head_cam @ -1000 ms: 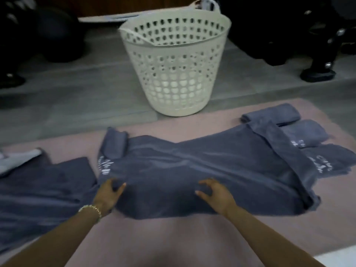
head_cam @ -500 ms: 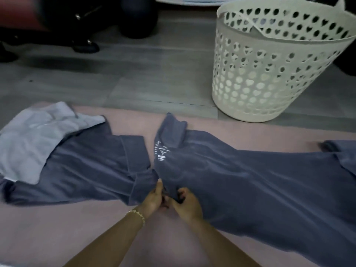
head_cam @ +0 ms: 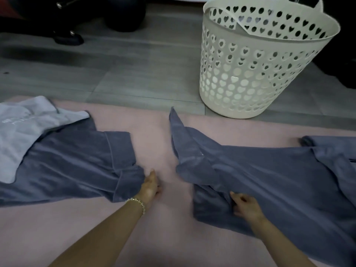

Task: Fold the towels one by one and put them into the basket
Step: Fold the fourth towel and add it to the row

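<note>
between the two hands, in the head view, a bare strip of the soft pink mat (head_cam: 154, 143) shows now. half a second ago the left hand (head_cam: 149, 186) and the right hand (head_cam: 245, 208) were close together, at the place where two cloths met. now they are apart. the long dark blue-grey terry towel (head_cam: 269, 180), to the right of the right fingers, has been drawn away from the second dark blue towel (head_cam: 67, 160), which lies to the left of the left thumb. the left end of the long towel is turned over onto itself and looks blurred, so i judge it is moving. for the task this means, i think, that one towel is now separated for folding and its first fold is only starting.

the right fingers (head_cam: 238, 211) are curled into the cloth with the thumb on top, so they pinch a fold near the towel's near-left corner. the left fingers (head_cam: 156, 189) lie loosely together and hold nothing. the side of this hand touches the hem of the second towel and rests on the mat. a beaded bracelet (head_cam: 137, 202) is on the left wrist.

a pale grey towel (head_cam: 23, 128) lies over the far part of the second towel, well to the left of the left hand. the white plastic basket with heart-shaped holes (head_cam: 250, 74) stands on the grey floor, beyond the right fingers and well apart from them. i cannot tell if anything is inside.
</note>
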